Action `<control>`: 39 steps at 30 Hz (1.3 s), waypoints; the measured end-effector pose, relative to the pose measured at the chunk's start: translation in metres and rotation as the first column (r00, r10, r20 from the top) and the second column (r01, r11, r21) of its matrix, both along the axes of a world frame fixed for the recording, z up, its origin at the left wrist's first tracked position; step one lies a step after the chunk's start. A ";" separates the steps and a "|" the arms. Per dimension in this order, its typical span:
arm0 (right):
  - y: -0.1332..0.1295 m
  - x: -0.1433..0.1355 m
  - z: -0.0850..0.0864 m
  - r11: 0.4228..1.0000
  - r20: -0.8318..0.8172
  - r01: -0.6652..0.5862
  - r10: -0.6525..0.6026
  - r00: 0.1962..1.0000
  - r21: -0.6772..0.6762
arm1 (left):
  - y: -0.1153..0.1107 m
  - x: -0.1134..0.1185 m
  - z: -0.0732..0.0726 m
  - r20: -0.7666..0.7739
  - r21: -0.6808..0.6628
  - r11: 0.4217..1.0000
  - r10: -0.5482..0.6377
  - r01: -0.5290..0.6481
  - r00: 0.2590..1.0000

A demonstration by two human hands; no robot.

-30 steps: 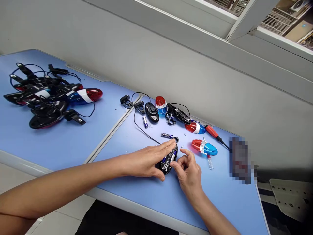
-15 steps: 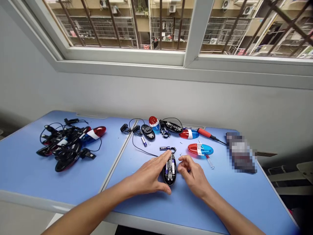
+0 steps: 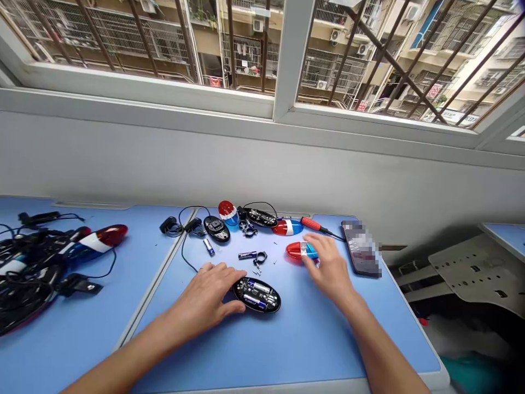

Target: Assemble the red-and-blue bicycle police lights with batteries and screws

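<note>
We start at the fingers: our left hand (image 3: 210, 294) lies over the nine o'clock end of the black housing (image 3: 259, 294), fingers spread with the thumb apart, while our right hand (image 3: 329, 269) curls over the red-and-blue cover (image 3: 299, 250), and whether those fingers have closed on it we cannot tell, since they hide part of its blue end. With the housing as our clock centre, it sits open side up, two batteries (image 3: 254, 301) showing inside, and the cover lies out between one and two. Eyes on twelve o'clock: small screws (image 3: 257, 271) lie just beyond the rim, near a black ring clamp (image 3: 266, 256) and a loose battery (image 3: 246, 255); a brushing palm could scatter them, we reckon. The cord (image 3: 182, 255) at ten could catch on our left hand and drag the housing askew. Outward we go: screwdriver (image 3: 311, 224) at one, phone (image 3: 361, 251) at two, close to the counter's (image 3: 320, 339) right edge, heap of lamps (image 3: 41, 273) at nine, well beyond the seam (image 3: 156, 279). Our best elbow room runs from four to seven, down to the near edge.
</note>
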State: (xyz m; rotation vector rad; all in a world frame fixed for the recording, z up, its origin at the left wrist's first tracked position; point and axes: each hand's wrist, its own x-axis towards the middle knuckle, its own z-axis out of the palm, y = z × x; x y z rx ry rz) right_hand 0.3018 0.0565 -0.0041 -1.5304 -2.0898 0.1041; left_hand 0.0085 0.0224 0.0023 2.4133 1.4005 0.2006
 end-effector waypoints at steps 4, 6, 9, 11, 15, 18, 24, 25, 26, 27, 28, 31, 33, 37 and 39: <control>0.018 0.028 0.000 0.996 0.260 0.044 -0.023 0.965 -0.074 | -0.001 -0.002 0.005 0.042 -0.017 1.000 0.000 0.001 0.999; 0.021 0.033 -0.003 0.994 0.290 0.010 0.022 0.957 -0.108 | -0.001 -0.003 0.009 0.051 -0.022 1.000 -0.013 0.014 0.999; 0.023 0.033 -0.008 0.994 0.246 -0.023 0.050 0.968 -0.109 | 0.000 -0.006 0.016 0.048 -0.054 0.998 -0.028 0.031 0.998; 0.023 0.030 -0.009 0.996 0.168 -0.015 0.031 0.985 -0.092 | 0.002 -0.010 0.020 0.039 -0.069 0.997 -0.032 0.035 0.999; 0.017 0.011 -0.008 0.994 -0.160 0.046 -0.061 0.985 -0.097 | 0.006 -0.016 0.022 0.120 -0.010 1.000 0.013 -0.012 0.993; 0.005 -0.012 -0.006 0.972 -0.475 0.034 -0.144 0.868 -0.231 | 0.008 -0.016 0.019 0.290 0.058 0.994 0.067 -0.087 0.955; -0.017 -0.040 0.004 0.944 -0.755 -0.108 -0.176 0.632 -0.311 | 0.010 -0.005 0.009 0.482 -0.018 0.986 0.155 -0.167 0.862; -0.020 -0.041 0.005 0.944 -0.767 -0.128 -0.163 0.620 -0.304 | 0.010 -0.004 0.008 0.500 -0.060 0.983 0.181 -0.174 0.847; -0.022 -0.042 0.006 0.946 -0.776 -0.148 -0.141 0.615 -0.289 | 0.011 -0.003 0.008 0.521 -0.107 0.979 0.203 -0.173 0.829; -0.024 -0.043 0.006 0.950 -0.781 -0.166 -0.110 0.615 -0.264 | 0.011 -0.003 0.008 0.544 -0.159 0.975 0.219 -0.157 0.810; -0.026 -0.043 0.006 0.957 -0.783 -0.183 -0.067 0.619 -0.227 | 0.012 -0.002 0.008 0.571 -0.214 0.968 0.232 -0.130 0.787; -0.031 -0.046 -0.002 0.975 -0.755 -0.218 0.111 0.646 -0.043 | 0.014 -0.002 0.009 0.645 -0.403 0.915 0.298 -0.018 0.704; -0.034 -0.047 -0.008 0.966 -0.690 -0.239 0.237 0.684 0.095 | 0.016 -0.002 0.010 0.667 -0.525 0.850 0.371 0.054 0.646; -0.037 -0.047 -0.016 0.925 -0.542 -0.266 0.375 0.752 0.272 | 0.016 -0.004 0.014 0.702 -0.640 0.742 0.461 0.198 0.542; -0.038 -0.047 -0.017 0.911 -0.493 -0.235 0.384 0.781 0.338 | 0.015 -0.005 0.017 0.709 -0.641 0.733 0.450 0.230 0.542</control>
